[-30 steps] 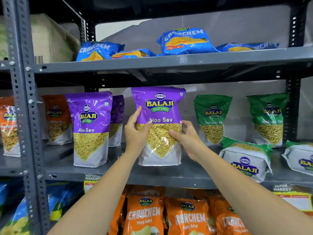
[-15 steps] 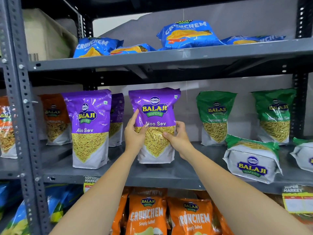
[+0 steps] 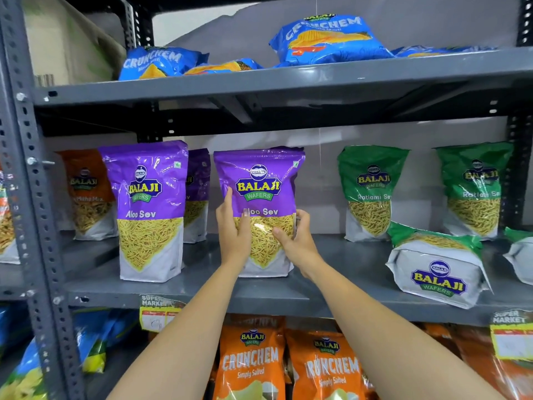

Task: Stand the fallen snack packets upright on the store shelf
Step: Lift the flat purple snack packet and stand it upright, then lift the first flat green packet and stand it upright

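Observation:
A purple Aloo Sev packet (image 3: 261,180) stands upright on the grey middle shelf (image 3: 202,287). My left hand (image 3: 233,235) grips its left side and my right hand (image 3: 297,241) grips its right side. Another purple Aloo Sev packet (image 3: 148,209) stands upright to the left. To the right, a green Ratlami Sev packet (image 3: 435,264) lies fallen on its back near the shelf's front edge. A second fallen green packet (image 3: 519,255) shows at the right edge, partly cut off.
Two green packets (image 3: 372,192) (image 3: 473,189) stand at the back right. Blue Crunchem bags (image 3: 326,39) lie on the top shelf. Orange Crunchem bags (image 3: 251,362) fill the shelf below. A perforated grey upright (image 3: 34,197) runs down the left side.
Both hands have carried the purple packet a little further back and to the left on the shelf, and the view has shifted slightly downward.

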